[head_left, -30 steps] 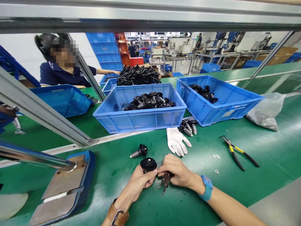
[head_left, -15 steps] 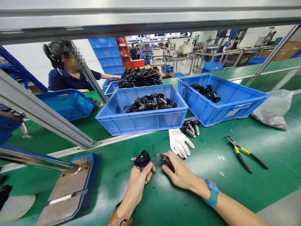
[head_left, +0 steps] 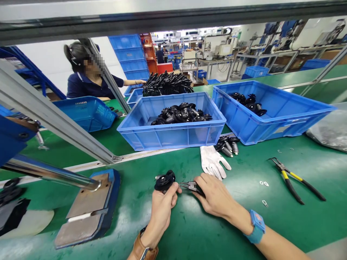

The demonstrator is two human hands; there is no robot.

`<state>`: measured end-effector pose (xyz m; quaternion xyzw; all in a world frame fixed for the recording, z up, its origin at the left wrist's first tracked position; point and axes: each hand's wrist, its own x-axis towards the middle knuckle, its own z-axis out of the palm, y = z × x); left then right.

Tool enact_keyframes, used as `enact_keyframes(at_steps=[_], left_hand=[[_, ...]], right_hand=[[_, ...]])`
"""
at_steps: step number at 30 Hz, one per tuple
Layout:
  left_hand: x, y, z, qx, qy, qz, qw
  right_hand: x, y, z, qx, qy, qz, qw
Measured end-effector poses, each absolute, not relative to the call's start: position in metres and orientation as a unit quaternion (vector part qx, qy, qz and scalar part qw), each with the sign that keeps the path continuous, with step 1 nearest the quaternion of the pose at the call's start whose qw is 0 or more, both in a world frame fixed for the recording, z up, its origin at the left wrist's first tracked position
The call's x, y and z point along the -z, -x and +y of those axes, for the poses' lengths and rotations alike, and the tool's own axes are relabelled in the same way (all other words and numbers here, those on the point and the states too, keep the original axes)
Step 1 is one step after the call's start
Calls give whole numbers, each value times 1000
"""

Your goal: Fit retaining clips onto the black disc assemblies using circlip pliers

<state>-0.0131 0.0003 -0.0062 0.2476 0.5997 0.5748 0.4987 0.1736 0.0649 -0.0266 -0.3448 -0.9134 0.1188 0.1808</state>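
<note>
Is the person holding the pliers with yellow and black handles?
No, the metal pliers with yellow and black handles lie on the green tabletop; the right hand holds other, dark pliers.

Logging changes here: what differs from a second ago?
The right hand has turned the small pliers from pointing toward the wearer to pointing at the left hand. The left hand has shifted its black part, now partly hiding the loose one. Both holds, the white glove and the yellow-handled pliers stay as they were.
</note>
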Motion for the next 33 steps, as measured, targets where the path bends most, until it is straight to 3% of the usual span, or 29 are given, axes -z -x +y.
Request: enact_keyframes(at_steps=[23,33], left_hand=[[3,13,-1,-563,-254,596,513],[2,12,-3,-570,-232,575,539]], right_hand=[[23,-174,67,-109,338,-918,173],[21,-171,67,-31,354,-918,179]])
